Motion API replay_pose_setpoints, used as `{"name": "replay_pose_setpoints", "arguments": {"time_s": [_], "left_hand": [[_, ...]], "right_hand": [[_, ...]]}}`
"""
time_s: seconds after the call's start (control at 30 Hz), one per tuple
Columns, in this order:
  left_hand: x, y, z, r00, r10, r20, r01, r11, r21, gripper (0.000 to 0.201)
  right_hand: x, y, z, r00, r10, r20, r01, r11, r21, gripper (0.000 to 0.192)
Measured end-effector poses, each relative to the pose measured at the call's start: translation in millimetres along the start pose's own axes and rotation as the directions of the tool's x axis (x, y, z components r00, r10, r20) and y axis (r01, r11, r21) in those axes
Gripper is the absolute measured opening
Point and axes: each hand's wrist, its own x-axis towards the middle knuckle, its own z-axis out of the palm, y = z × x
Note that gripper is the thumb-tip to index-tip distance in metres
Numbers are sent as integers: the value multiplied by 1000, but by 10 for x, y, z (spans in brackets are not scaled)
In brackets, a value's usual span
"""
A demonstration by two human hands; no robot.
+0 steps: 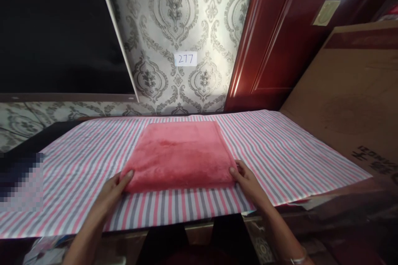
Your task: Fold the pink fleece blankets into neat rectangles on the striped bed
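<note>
A plush pink blanket [183, 155], folded into a neat rectangle, lies flat on a striped cloth [264, 149] in pink, grey and white. My left hand [118, 186] grips its near left corner, with the thumb on top and the fingers underneath, mostly hidden. At the near right corner my right hand [244, 176] pinches the edge the same way, thumb above. The blanket's near edge runs between the two hands, a little back from the table's front edge.
A large cardboard box [357, 91] stands to the right. Behind the table are a dark television screen [62, 33], patterned wallpaper with a paper label [185, 59] reading 277, and a red wooden panel [273, 29]. Part of the left edge is pixelated.
</note>
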Motion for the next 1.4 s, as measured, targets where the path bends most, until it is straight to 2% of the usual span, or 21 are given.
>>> {"name": "replay_pose_setpoints", "arguments": {"time_s": [0.03,0.1,0.13,0.17,0.23,0.27,0.3,0.37,0.43,0.5,0.67,0.9,0.97,1.0,1.07,1.13,1.17,1.2,1.3,1.4], "left_hand": [[30,18,-29,1000,29,-8,-29,999,37,61],[108,83,-26,981,174,-83,-159,975,156,72],[148,136,15,951,287,-112,-255,938,235,77],[183,202,85,911,402,-95,-355,879,317,80],[229,353,286,824,564,60,-524,717,459,80],[241,419,401,795,586,156,-573,640,513,77],[247,469,512,779,580,239,-599,574,558,74],[256,498,692,797,503,334,-583,500,640,71],[270,442,793,841,406,359,-530,478,701,70],[287,352,828,867,346,359,-492,475,730,70],[305,247,821,871,327,368,-488,477,731,71],[284,341,784,867,354,351,-493,510,705,69],[203,424,779,833,440,336,-537,497,682,67],[143,467,791,794,502,342,-585,479,655,66],[4,530,856,676,616,404,-715,415,564,64],[-123,533,970,555,662,503,-821,340,459,67],[-171,507,1038,522,660,540,-846,317,429,70],[-205,468,1106,509,652,562,-855,307,419,73],[-239,321,1271,528,633,566,-842,309,441,77],[-242,242,1317,535,640,551,-837,314,448,77]], "right_hand": [[24,-42,-31,999,-18,-29,17,998,-52,58],[106,-188,-41,981,-155,-117,123,962,-243,63],[162,-285,-10,959,-257,-121,201,915,-350,65],[223,-389,45,934,-348,-83,278,851,-447,65],[345,-576,211,897,-438,58,382,705,-598,64],[396,-637,305,897,-426,119,391,638,-663,65],[436,-667,393,907,-386,168,380,580,-720,66],[480,-632,528,941,-243,234,328,503,-800,67],[486,-511,587,957,-110,267,287,478,-831,68],[474,-386,590,961,-48,274,262,480,-837,67],[455,-299,563,962,-51,269,260,477,-840,66],[483,-425,556,959,-32,282,264,470,-842,65],[510,-544,567,954,-57,296,288,460,-840,59],[529,-612,582,947,-89,310,315,454,-833,56],[578,-729,634,924,-164,346,382,446,-810,51],[634,-779,704,900,-201,388,436,441,-784,52],[660,-771,740,893,-197,405,449,438,-778,53],[682,-742,775,891,-183,416,453,433,-779,54],[706,-591,851,894,-148,423,444,410,-797,55],[678,-470,876,897,-155,415,441,404,-802,56]]}}
